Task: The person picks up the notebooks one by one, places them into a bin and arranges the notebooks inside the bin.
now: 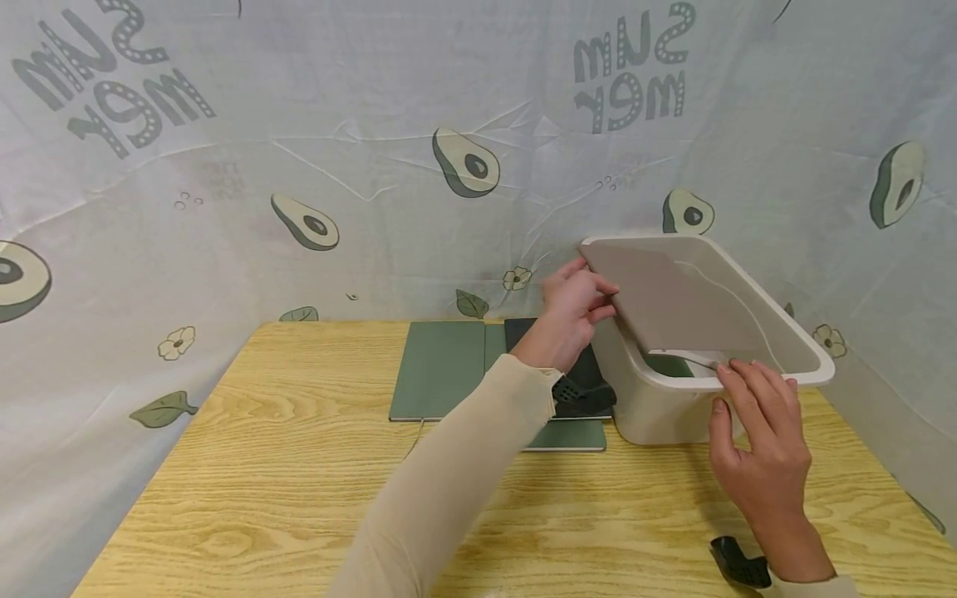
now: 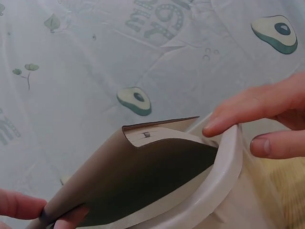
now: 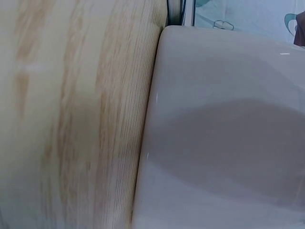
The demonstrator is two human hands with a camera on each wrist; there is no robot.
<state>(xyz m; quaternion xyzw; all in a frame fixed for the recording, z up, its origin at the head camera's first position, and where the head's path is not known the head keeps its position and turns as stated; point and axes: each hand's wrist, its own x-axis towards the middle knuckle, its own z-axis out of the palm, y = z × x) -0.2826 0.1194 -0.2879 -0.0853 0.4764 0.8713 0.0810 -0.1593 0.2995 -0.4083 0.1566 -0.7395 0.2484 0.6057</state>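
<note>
Left hand (image 1: 571,307) pinching taupe notebook (image 1: 673,295) by one edge; notebook at that hand's 3 o'clock, tilted across plastic bin (image 1: 665,419) mouth. Right hand (image 1: 766,440) spread, fingertips by bin's 5 o'clock rim. I'd steer near corner clear of rim.

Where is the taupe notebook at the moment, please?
In the head view, the taupe notebook is right of centre, tilted at the mouth of the pale bin, with the left hand gripping its left edge.
</note>
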